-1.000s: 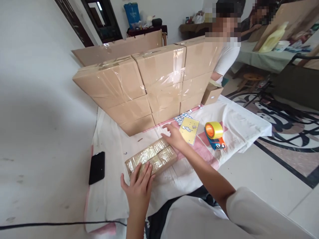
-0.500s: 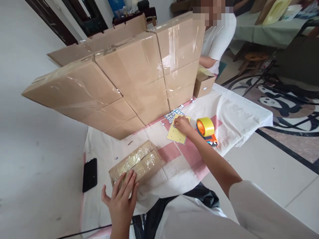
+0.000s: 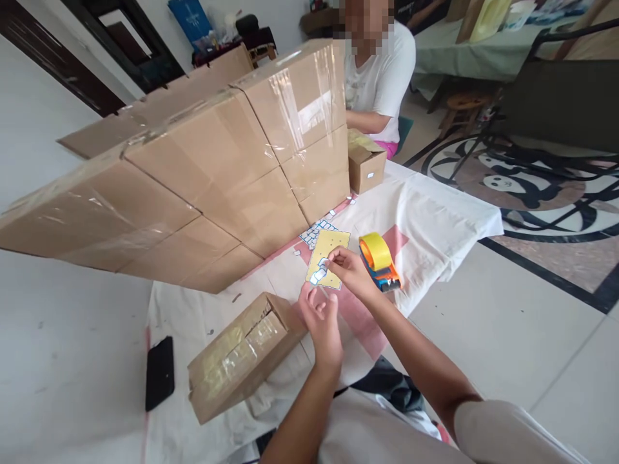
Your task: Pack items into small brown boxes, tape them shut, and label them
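Observation:
My right hand (image 3: pixel 352 269) pinches small white paper pieces with blue edges (image 3: pixel 318 276) over a yellow dotted sheet (image 3: pixel 331 241). Whether they are stickers I cannot tell. Just below them is my left hand (image 3: pixel 323 322), thumb and fingers apart; a fingertip is close to the lower piece, and whether it touches is unclear. More blue-and-white pieces (image 3: pixel 312 236) lie partly under the sheet's far edge. To the left of my hands rests a taped cardboard box (image 3: pixel 242 357).
Large taped cartons (image 3: pixel 213 187) stand like a wall across the cloth-covered table (image 3: pixel 435 206). A yellow tape roll in an orange dispenser (image 3: pixel 376 251) lies right of my hand. A black phone-like slab (image 3: pixel 159 372) is at left. Behind a small box (image 3: pixel 366 171) sits another person (image 3: pixel 387 84).
My left hand has left the cardboard box and come over to the yellow sheet. The right hand now shows white pieces in its pinch. The view has shifted to the right.

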`<control>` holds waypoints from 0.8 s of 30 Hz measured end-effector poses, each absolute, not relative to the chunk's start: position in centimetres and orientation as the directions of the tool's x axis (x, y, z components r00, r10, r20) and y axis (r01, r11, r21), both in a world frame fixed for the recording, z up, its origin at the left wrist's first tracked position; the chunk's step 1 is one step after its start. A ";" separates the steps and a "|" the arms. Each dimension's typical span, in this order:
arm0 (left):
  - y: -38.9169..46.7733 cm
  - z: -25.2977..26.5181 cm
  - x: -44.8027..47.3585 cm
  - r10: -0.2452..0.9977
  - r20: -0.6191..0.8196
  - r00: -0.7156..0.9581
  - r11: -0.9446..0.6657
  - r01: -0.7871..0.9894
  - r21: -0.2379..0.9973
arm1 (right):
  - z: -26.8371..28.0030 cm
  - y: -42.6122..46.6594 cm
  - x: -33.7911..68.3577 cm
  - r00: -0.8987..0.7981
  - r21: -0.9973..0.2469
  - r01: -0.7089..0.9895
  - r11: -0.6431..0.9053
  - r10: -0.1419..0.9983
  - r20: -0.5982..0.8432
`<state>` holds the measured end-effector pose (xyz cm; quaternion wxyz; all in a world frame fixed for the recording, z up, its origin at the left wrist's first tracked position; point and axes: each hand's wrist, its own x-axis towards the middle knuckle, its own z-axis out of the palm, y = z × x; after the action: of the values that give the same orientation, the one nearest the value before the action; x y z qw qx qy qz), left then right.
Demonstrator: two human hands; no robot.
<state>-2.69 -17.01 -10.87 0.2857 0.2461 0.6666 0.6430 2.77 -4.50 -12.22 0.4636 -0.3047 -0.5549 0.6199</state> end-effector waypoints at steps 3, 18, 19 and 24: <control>-14.7 -11.3 -2.6 0.755 -0.179 -0.631 0.080 -0.181 0.980 | -11.6 -5.8 3.8 -0.403 -0.959 -0.283 -0.024 0.910 0.096; -5.8 -14.0 -7.6 0.851 -0.282 -0.443 0.500 0.516 0.696 | -7.9 -5.5 9.7 -0.094 -0.906 -0.421 0.048 0.991 0.096; -4.4 -13.9 -7.9 0.840 -0.312 -0.444 0.534 0.573 0.622 | -8.4 -6.0 9.8 -0.085 -0.907 -0.420 0.032 0.994 0.075; -1.6 -13.6 -8.1 0.788 -0.371 -0.491 0.605 0.730 0.318 | -11.1 -7.9 10.2 -0.082 -0.897 -0.440 -0.032 0.997 0.005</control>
<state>-8.12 -1.57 -13.57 0.2454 0.4407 0.8615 0.0588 10.23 -7.90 -11.09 0.5761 -0.3566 -0.3902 0.6234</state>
